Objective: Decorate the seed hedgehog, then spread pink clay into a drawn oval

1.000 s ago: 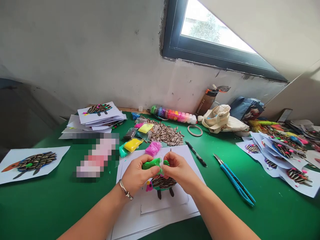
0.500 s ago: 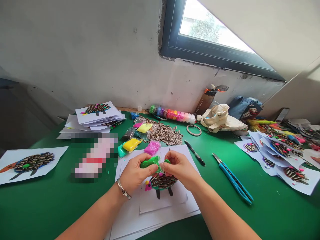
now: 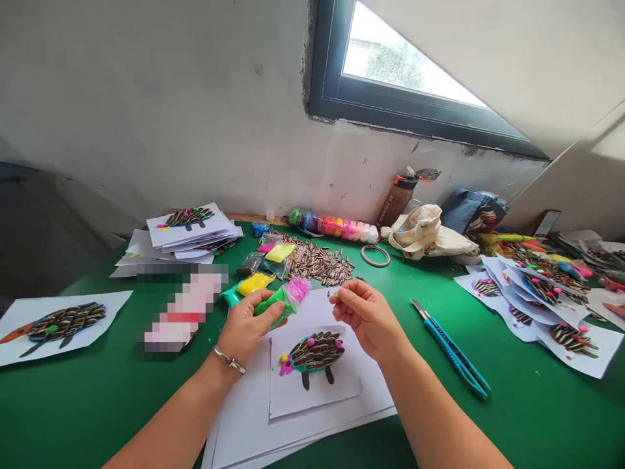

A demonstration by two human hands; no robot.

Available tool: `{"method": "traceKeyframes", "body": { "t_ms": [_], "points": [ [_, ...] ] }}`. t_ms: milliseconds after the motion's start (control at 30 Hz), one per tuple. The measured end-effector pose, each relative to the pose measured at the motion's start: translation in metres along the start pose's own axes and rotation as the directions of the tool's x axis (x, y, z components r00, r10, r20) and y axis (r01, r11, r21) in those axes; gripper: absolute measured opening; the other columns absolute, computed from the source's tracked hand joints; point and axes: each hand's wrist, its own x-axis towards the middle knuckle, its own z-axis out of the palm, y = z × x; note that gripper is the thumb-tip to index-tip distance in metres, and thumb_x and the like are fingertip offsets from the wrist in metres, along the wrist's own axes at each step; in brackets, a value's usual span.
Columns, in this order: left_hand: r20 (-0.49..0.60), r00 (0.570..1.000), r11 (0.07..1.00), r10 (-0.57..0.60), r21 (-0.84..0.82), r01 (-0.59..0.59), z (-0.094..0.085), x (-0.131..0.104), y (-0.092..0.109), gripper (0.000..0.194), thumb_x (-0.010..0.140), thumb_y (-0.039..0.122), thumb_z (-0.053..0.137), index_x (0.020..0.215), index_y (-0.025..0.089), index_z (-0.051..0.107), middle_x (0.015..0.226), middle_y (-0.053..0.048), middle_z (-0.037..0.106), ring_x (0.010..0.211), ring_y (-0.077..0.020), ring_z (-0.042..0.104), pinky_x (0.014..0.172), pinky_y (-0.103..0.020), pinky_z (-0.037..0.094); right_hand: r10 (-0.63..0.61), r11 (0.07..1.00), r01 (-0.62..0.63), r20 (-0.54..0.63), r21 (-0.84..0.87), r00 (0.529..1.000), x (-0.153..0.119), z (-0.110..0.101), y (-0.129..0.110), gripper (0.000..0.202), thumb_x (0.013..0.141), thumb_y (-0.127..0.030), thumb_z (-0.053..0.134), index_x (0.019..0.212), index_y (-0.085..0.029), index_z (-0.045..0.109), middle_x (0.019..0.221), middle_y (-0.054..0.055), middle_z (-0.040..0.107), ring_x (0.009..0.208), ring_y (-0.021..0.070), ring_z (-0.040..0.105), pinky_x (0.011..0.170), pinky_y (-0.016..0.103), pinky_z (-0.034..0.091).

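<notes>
My left hand [image 3: 251, 326] is closed round a packet of green clay [image 3: 276, 307] above the left part of the white sheets. To its right, my right hand [image 3: 359, 312] is pinched, with a tiny bit of something at the fingertips, too small to make out. Between and below both hands lies a picture [image 3: 315, 355] of an animal with a sunflower-seed body, a pink head, a yellow dot, pink dots and two dark legs. A pink clay packet [image 3: 297, 288] sits just behind the green one, with a yellow packet [image 3: 255, 283] to the left.
A pile of sunflower seeds [image 3: 319, 262] lies behind the packets. On the right are a blue cutter [image 3: 454, 348], a tape ring [image 3: 375, 255], a cloth bag [image 3: 422, 231] and seed pictures [image 3: 541, 293]. More pictures [image 3: 190, 228] are stacked at the left. A brown bottle [image 3: 396, 198] stands by the wall.
My hands have moved apart. The left one has shifted left with the green packet, and the right one has come away from it, uncovering the seed picture. The view has shifted slightly.
</notes>
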Motion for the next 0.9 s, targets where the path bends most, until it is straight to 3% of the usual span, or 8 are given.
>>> {"method": "traceKeyframes", "body": {
  "t_ms": [300,400,467,567,667,767,833,900],
  "points": [
    [0.035,0.999,0.999,0.018,0.032,-0.019,-0.001,0.0,0.001,0.048,0.058,0.039,0.081,0.095,0.014,0.062,0.089,-0.004,0.067,0.081,-0.0188,0.065,0.077,-0.035,0.056,-0.045,0.998,0.045,0.0,-0.052,0.999,-0.002,0.0,-0.003,0.032,0.072,-0.027,0.072,0.095,-0.021,0.051,0.071,0.001,0.067,0.06,0.013,0.06,0.058,0.025,0.044],
    [0.004,0.992,0.967,0.126,0.225,-0.124,0.002,0.009,0.007,0.042,0.063,0.04,0.076,0.095,0.016,0.064,0.094,-0.005,0.067,0.083,-0.021,0.065,0.076,-0.035,0.055,-0.038,0.997,0.039,0.013,-0.072,0.999,-0.001,0.001,-0.003,0.026,0.073,-0.032,0.07,0.091,-0.019,0.056,0.075,0.002,0.066,0.061,0.0126,0.06,0.06,0.025,0.046],
    [0.023,0.971,0.855,0.239,0.47,-0.221,0.007,0.016,0.01,0.034,0.067,0.04,0.071,0.091,0.017,0.066,0.092,-0.005,0.068,0.084,-0.0235,0.064,0.077,-0.036,0.053,-0.029,0.997,0.031,0.029,-0.072,0.999,-0.001,0.001,-0.003,0.024,0.073,-0.034,0.07,0.086,-0.017,0.058,0.075,0.003,0.066,0.061,0.0122,0.059,0.06,0.025,0.045],
    [0.136,0.921,0.593,0.366,0.728,-0.343,0.017,0.027,0.009,0.027,0.074,0.031,0.062,0.098,0.018,0.067,0.095,-0.006,0.07,0.091,-0.0258,0.063,0.084,-0.039,0.05,-0.038,0.997,0.041,0.035,-0.072,0.999,-0.001,0.001,-0.004,0.024,0.073,-0.034,0.07,0.085,-0.016,0.059,0.074,0.003,0.065,0.059,0.0117,0.058,0.059,0.025,0.045],
    [0.311,0.794,0.279,0.523,0.817,-0.504,0.021,0.03,-0.003,0.038,0.079,0.023,0.054,0.116,0.015,0.06,0.116,-0.012,0.063,0.112,-0.0286,0.053,0.099,-0.045,0.04,-0.057,0.996,0.059,0.023,-0.073,0.998,0.0,0.0,-0.005,0.023,0.073,-0.034,0.069,0.085,-0.016,0.059,0.073,0.002,0.064,0.058,0.011,0.057,0.058,0.025,0.044],
    [0.426,0.673,0.014,0.605,0.839,-0.544,0.019,0.028,-0.018,0.047,0.081,0.021,0.054,0.127,0.015,0.052,0.135,-0.017,0.047,0.128,-0.0328,0.036,0.106,-0.05,0.03,-0.066,0.995,0.066,0.01,-0.074,0.998,0.0,-0.001,-0.007,0.024,0.072,-0.035,0.07,0.084,-0.016,0.059,0.071,0.002,0.064,0.057,0.0111,0.056,0.057,0.025,0.043],
    [0.495,0.665,-0.091,0.559,0.834,-0.545,0.017,0.028,-0.024,0.046,0.081,0.023,0.055,0.127,0.018,0.053,0.135,-0.015,0.047,0.128,-0.0337,0.036,0.104,-0.051,0.031,-0.061,0.995,0.062,0.015,-0.078,0.998,0.0,0.0,-0.007,0.025,0.072,-0.036,0.07,0.083,-0.017,0.06,0.07,0.002,0.064,0.056,0.0112,0.056,0.056,0.025,0.043],
    [0.537,0.694,-0.139,0.48,0.827,-0.544,0.016,0.031,-0.026,0.039,0.082,0.026,0.056,0.12,0.019,0.058,0.127,-0.013,0.055,0.12,-0.0316,0.045,0.101,-0.048,0.036,-0.057,0.994,0.059,0.022,-0.09,0.998,0.0,0.0,-0.005,0.025,0.072,-0.037,0.07,0.082,-0.017,0.06,0.07,0.001,0.064,0.056,0.011,0.056,0.056,0.025,0.043]
  ]
}}
